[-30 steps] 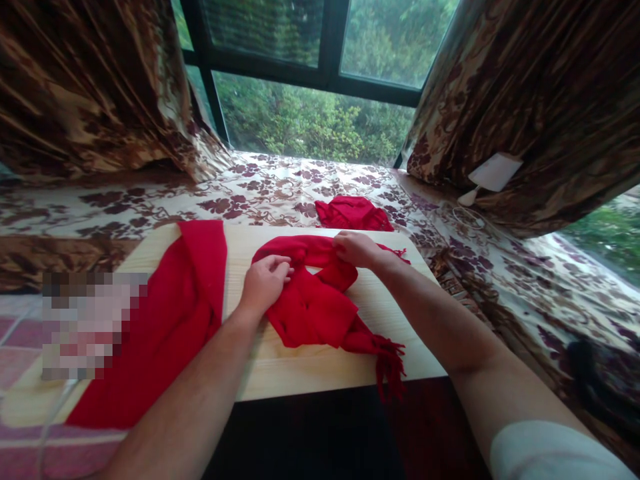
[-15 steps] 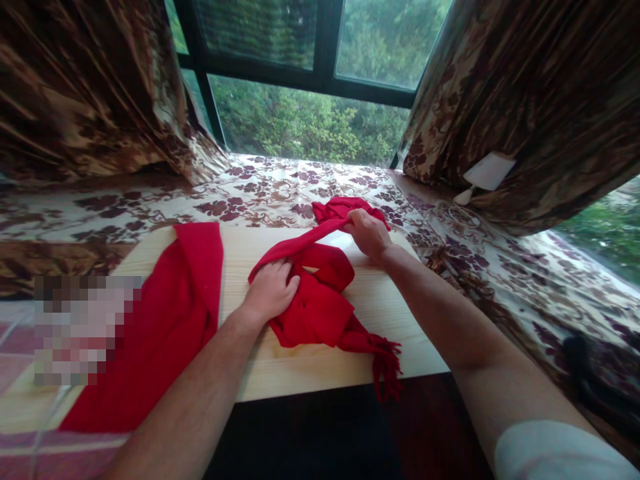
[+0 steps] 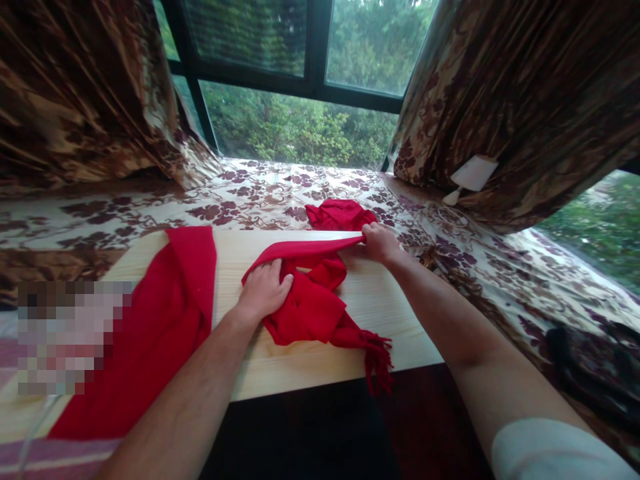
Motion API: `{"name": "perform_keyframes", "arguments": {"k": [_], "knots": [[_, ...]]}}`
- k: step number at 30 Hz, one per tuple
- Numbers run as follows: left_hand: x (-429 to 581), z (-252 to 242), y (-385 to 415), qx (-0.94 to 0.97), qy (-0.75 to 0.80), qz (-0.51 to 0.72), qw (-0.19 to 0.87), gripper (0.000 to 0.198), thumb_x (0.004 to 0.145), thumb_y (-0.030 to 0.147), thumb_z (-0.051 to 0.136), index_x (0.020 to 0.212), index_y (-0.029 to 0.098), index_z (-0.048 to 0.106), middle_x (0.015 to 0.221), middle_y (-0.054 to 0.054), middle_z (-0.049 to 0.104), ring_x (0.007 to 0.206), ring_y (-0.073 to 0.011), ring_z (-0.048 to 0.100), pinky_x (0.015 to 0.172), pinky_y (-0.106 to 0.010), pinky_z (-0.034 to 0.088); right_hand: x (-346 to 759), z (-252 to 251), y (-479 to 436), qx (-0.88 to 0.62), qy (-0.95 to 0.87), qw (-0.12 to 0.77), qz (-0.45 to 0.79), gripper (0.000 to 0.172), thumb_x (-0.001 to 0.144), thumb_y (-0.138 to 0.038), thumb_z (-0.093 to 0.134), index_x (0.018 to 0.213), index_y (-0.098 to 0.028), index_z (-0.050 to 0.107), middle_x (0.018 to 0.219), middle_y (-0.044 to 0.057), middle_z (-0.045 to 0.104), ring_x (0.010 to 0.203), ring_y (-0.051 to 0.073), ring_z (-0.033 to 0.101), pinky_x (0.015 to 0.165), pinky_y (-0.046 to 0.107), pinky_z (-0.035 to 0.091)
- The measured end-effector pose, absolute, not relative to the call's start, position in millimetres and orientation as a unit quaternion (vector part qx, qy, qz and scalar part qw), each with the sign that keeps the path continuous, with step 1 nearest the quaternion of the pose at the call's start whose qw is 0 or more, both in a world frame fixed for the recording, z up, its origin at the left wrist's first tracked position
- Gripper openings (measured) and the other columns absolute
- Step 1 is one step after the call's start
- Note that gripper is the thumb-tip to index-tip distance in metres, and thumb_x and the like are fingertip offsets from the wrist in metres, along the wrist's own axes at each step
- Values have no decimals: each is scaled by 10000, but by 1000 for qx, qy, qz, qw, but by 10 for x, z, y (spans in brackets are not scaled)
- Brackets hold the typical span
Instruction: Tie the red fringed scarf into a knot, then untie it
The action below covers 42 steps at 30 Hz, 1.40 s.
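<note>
A red fringed scarf [image 3: 315,303] lies bunched on a light wooden board [image 3: 320,360], its tassels hanging over the near edge. My left hand [image 3: 264,289] presses down on the bunched part with curled fingers. My right hand [image 3: 380,241] pinches one end of the scarf and holds it stretched taut toward the far right corner of the board. A second red cloth [image 3: 155,327] lies flat along the board's left side.
Another crumpled red cloth [image 3: 337,215] sits behind the board on a floral brown-and-cream cover [image 3: 240,193]. Patterned curtains hang left and right of a dark-framed window [image 3: 300,80]. A white tag [image 3: 473,175] hangs on the right curtain. Dark floor shows below the board's near edge.
My right hand has pulled the scarf's end to the right and away, stretching that strand taut. My left hand has settled flat onto the bunched part.
</note>
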<state>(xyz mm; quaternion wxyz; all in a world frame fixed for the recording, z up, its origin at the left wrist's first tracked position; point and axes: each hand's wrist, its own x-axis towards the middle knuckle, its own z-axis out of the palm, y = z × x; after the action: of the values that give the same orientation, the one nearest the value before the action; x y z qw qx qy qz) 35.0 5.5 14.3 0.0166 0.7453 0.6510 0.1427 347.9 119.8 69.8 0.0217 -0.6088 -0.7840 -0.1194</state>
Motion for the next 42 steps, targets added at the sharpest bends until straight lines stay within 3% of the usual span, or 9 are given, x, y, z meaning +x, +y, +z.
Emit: {"name": "perform_keyframes", "arguments": {"k": [5, 9, 16, 19, 22, 24, 32, 42], "knots": [[342, 102, 79, 757, 641, 126, 7, 555, 983, 437, 316, 1367, 113, 552, 1269, -185, 637, 1161, -340, 596, 996, -457, 442, 3575, 990, 1306, -608, -743, 155, -234, 294, 954, -120, 360, 1109, -119, 610, 1149, 203, 578, 1099, 321, 489, 888, 411, 403], [336, 82, 98, 753, 648, 118, -1, 559, 979, 447, 318, 1381, 134, 549, 1290, -179, 629, 1169, -332, 591, 994, -449, 440, 3625, 1140, 1333, -594, -746, 167, -250, 303, 960, -134, 359, 1134, -105, 605, 1153, 216, 566, 1129, 348, 453, 929, 476, 366], [346, 102, 76, 754, 646, 117, -10, 558, 977, 443, 311, 1374, 138, 558, 1252, -181, 641, 1126, -335, 606, 963, -452, 455, 3874, 1299, 1414, -640, -686, 203, -280, 329, 975, -139, 347, 1161, -77, 611, 1170, 233, 565, 1140, 338, 474, 913, 460, 390], [341, 91, 80, 755, 644, 123, -15, 553, 977, 445, 308, 1350, 137, 576, 1247, -183, 641, 1129, -339, 600, 964, -457, 454, 3975, 1202, 1392, -654, -703, 140, -243, 291, 944, -152, 453, 1163, -85, 633, 1177, 233, 589, 1137, 324, 510, 911, 430, 416], [332, 79, 87, 757, 642, 120, -14, 550, 977, 456, 304, 1297, 131, 612, 1217, -185, 653, 1126, -342, 598, 967, -461, 454, 4014, 973, 1274, -650, -753, -29, -99, 228, 839, -166, 616, 1050, -146, 700, 1067, 177, 659, 1017, 283, 597, 851, 370, 459], [327, 76, 89, 758, 642, 117, -11, 545, 976, 461, 310, 1287, 139, 620, 1209, -178, 659, 1127, -334, 599, 972, -450, 453, 3978, 816, 1172, -659, -748, -53, -65, 233, 797, -184, 657, 1022, -167, 715, 1078, 169, 672, 988, 273, 623, 824, 347, 473], [325, 88, 87, 757, 641, 127, -9, 546, 966, 463, 324, 1287, 141, 626, 1228, -177, 656, 1144, -320, 591, 991, -439, 439, 3479, 459, 699, -645, -750, 129, -65, 245, 881, -179, 511, 1057, -158, 679, 1142, 152, 658, 1065, 258, 591, 887, 323, 456], [318, 148, 101, 763, 634, 125, -2, 527, 964, 438, 338, 1250, 124, 649, 1246, -175, 658, 1166, -299, 600, 1026, -405, 431, 3406, 148, 164, -666, -725, 172, -21, 212, 918, -229, 496, 974, -163, 690, 1069, 125, 687, 1065, 243, 575, 975, 320, 401]]}}
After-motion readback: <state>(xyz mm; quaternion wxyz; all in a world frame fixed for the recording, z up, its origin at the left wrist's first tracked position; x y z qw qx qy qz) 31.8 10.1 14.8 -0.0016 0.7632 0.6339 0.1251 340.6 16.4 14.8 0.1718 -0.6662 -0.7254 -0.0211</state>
